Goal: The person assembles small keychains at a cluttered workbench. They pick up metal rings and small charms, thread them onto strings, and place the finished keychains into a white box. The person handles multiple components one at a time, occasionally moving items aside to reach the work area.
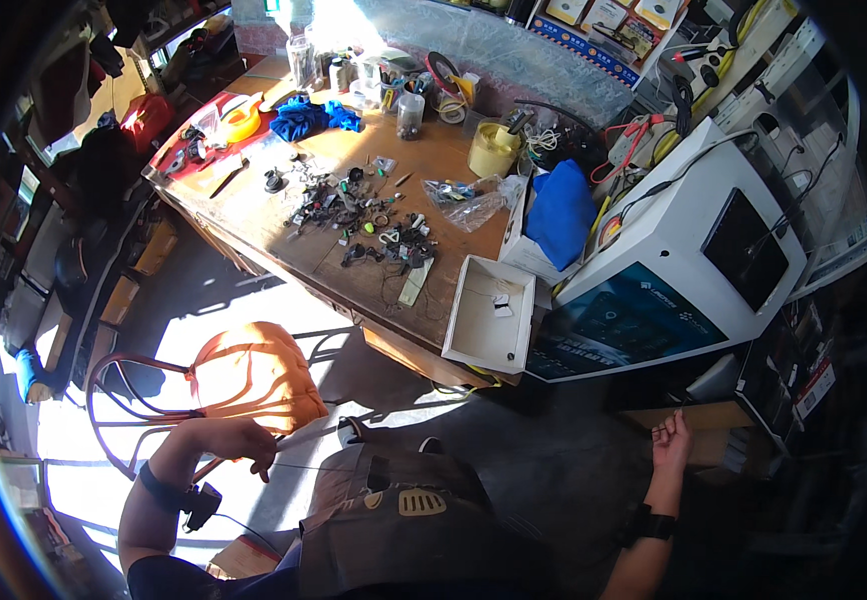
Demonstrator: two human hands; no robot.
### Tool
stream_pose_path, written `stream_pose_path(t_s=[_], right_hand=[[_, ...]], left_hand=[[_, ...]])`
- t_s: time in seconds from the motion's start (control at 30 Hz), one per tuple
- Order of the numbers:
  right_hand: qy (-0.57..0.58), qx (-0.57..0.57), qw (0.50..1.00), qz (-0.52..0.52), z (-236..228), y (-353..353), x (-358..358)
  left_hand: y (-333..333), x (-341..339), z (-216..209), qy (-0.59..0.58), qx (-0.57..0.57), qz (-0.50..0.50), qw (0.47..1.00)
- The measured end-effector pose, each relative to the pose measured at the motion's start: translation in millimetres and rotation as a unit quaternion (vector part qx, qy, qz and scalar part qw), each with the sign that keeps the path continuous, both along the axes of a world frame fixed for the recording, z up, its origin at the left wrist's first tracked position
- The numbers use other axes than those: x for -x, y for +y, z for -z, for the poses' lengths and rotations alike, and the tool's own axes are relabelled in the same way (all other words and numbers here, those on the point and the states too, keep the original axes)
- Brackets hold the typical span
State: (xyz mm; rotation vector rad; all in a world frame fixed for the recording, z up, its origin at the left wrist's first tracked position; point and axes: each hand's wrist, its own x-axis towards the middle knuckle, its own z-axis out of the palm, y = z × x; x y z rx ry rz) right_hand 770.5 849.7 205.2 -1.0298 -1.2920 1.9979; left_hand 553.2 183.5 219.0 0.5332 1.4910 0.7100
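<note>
My left hand [242, 440] hangs bent at the wrist beside the orange chair cushion [254, 375], its fingers curled downward. A thin dark line runs from near its fingertips toward the brown apron [394, 540] on my body; whether the fingers pinch it is too small to see. Out to the right, my right hand [670, 440] is raised with bent fingers in front of a cardboard box [709, 415]. What those fingers hold, if anything, does not show. Both hands are well away from the workbench.
The wooden workbench [354, 285] carries a heap of small parts [339, 205], blue cloths [304, 118], jars and a yellow tape roll [494, 150]. A white open box [489, 315] sits at its near right corner. Right of it leans a large white cabinet [669, 255].
</note>
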Motion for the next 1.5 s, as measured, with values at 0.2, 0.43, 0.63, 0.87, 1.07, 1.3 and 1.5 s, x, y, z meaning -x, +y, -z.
stream_pose_path(t_s=[0.2, 0.43, 0.63, 0.87, 1.07, 1.3, 1.5], right_hand=[[-0.105, 0.09, 0.985, 0.104, 70, 6, -35], [-0.067, 0.155, 0.938, -0.304, 35, -177, 14], [0.055, -0.032, 0.972, -0.225, -50, -134, 48], [-0.071, 0.056, 0.983, -0.161, 18, -164, 79], [0.005, 0.099, 0.863, -0.495, -36, -299, 99], [0.14, -0.107, 0.948, -0.264, -71, -243, 188], [-0.057, -0.023, 0.842, -0.536, 17, -364, 162]], left_hand=[[31, -26, -48, -0.372, -0.48, -0.231, 0.761], [-15, 46, -17, 0.294, -0.389, -0.796, 0.36], [-9, -1, 13, 0.186, 0.134, -0.088, 0.969], [-8, -21, -44, -0.263, -0.61, -0.456, 0.592], [-28, 52, -11, 0.573, -0.052, -0.629, 0.524], [-43, -12, -9, -0.285, -0.307, -0.148, 0.896], [-49, 25, -42, -0.259, -0.685, -0.583, 0.353]])
